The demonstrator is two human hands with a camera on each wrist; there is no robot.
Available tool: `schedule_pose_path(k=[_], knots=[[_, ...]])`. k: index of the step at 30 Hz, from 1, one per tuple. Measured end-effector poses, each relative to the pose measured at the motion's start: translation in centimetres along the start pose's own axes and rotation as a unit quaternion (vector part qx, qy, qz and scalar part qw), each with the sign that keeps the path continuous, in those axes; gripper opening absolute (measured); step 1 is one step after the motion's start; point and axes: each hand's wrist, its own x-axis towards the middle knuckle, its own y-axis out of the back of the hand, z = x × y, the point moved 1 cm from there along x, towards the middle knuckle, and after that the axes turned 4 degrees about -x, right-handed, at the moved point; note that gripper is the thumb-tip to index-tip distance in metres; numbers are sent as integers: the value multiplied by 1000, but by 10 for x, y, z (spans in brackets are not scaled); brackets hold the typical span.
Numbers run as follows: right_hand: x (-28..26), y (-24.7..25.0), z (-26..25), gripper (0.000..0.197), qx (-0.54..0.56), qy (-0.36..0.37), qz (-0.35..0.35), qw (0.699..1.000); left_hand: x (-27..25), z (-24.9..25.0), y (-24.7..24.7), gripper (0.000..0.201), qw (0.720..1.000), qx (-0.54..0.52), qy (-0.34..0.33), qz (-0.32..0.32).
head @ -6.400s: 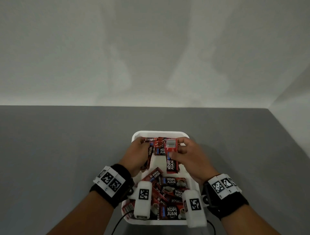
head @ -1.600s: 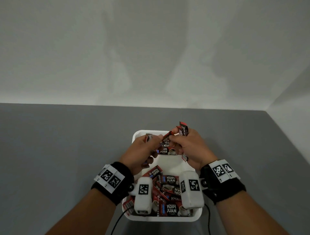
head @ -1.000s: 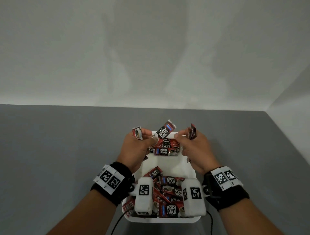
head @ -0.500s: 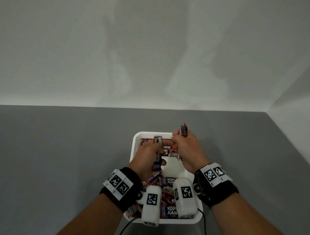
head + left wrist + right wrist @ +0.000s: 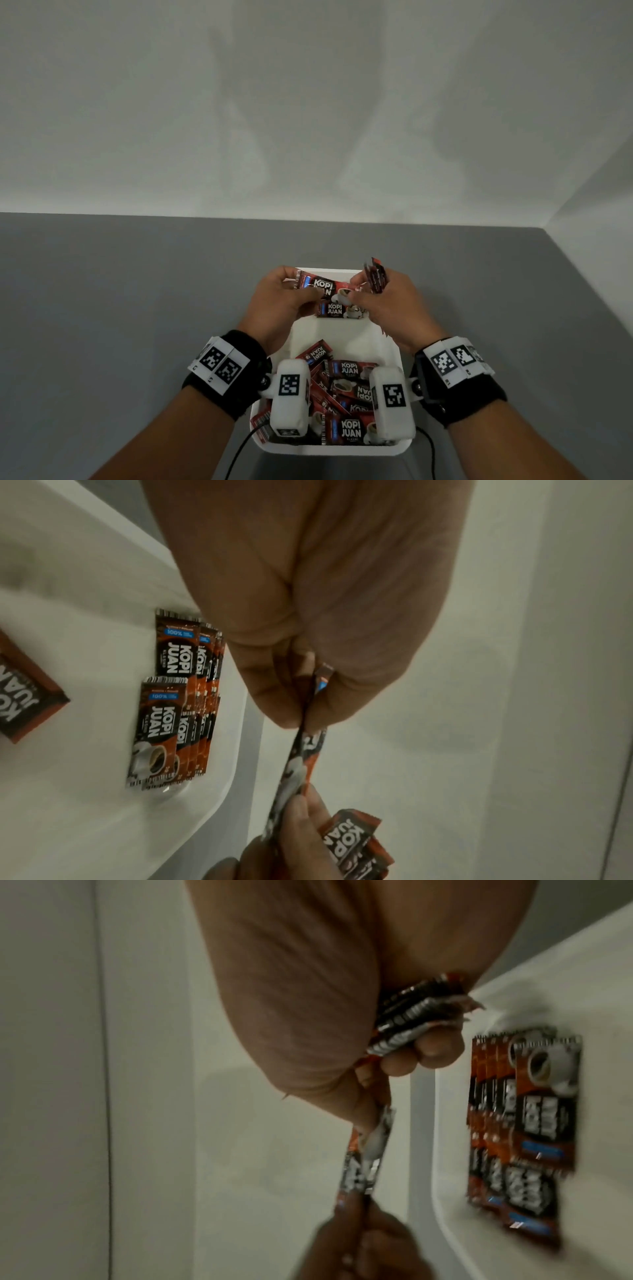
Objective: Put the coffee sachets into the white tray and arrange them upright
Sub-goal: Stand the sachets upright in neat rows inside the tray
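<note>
One coffee sachet (image 5: 325,288) is held between both hands over the far end of the white tray (image 5: 394,349). The left hand (image 5: 277,308) pinches its left end between thumb and curled fingers; the right hand (image 5: 390,308) pinches its right end with thumb and forefinger. The wrist views show it edge-on, stretched between the two pinches. The right hand also clamps a spare bundle of sachets (image 5: 375,279) against the palm under its remaining fingers — their ends project above the knuckles.

Legible print: "KOPI JUAN" in white on black on the held sachet, with a coffee-cup picture on a red-brown ground. The left wrist view shows a blue band reading "100%" on the stored packs.

Both hands sit knuckles-up and close together, wrists in black straps bearing square coded markers.

Below the held sachet, a row of standing sachets (image 5: 339,309) stands upright against the tray's far wall, labels facing the camera. A loose heap of sachets (image 5: 346,387) lies jumbled at the tray's near end. The tray rests on a grey table (image 5: 120,308).
</note>
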Motion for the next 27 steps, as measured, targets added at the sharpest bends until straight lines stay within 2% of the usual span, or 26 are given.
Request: schedule_pose_path(k=[3, 8, 12, 14, 15, 16, 18, 20, 24, 27], knots=[[-3, -2, -1, 31, -102, 47, -12, 994, 0, 2, -3, 28, 998, 64, -9, -2], [-5, -9, -8, 45, -194, 88, -67, 975, -4, 1, -15, 21, 990, 113, 6, -81], [-6, -11, -5, 41, -241, 91, -161, 953, -6, -1, -13, 16, 987, 100, 19, -124], [-6, -14, -2, 31, -241, 99, -153, 953, -6, -2, -13, 17, 986, 84, 23, -141], [-6, -16, 0, 33, -236, 99, -151, 955, -7, -4, -14, 17, 986, 73, 26, -150], [-7, -18, 0, 44, -233, 93, -154, 956, -8, -6, -15, 21, 985, 64, 25, -159], [-9, -23, -5, 78, -241, 74, -173, 952, -12, -14, -19, 42, 980, 59, 21, -188], [-11, -29, -9, 96, -244, 65, -191, 949, -17, -25, -26, 53, 979, 57, 34, -195], [-6, -34, -4, 112, -185, 39, -196, 962, -19, -21, -34, 38, 988, -35, 59, -136], [-11, -27, -10, 117, -190, 43, -209, 958, -16, -9, -32, 35, 986, -127, 70, -82]])
